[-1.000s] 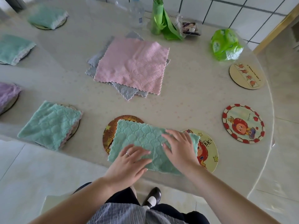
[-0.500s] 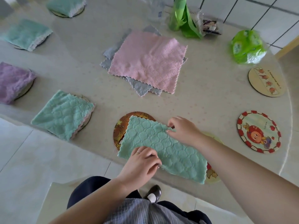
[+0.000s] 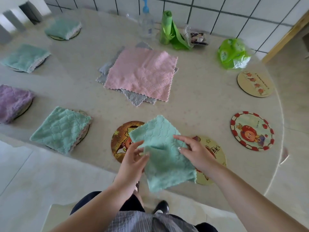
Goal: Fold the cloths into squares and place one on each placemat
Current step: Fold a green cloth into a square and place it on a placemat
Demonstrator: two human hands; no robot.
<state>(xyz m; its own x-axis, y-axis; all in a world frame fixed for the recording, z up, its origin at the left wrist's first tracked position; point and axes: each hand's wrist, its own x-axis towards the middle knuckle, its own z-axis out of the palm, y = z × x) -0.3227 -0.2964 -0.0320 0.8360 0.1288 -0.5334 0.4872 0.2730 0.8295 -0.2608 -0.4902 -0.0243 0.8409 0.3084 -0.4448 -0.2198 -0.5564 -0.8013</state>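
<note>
Table [image 3: 200, 104] against tiled wall [image 3: 234, 12]

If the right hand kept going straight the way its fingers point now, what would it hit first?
The right hand points left across the green cloth it is holding, toward the left hand. It would probably press further onto that cloth first, then meet the left hand's fingers; depth is hard to judge.
</note>
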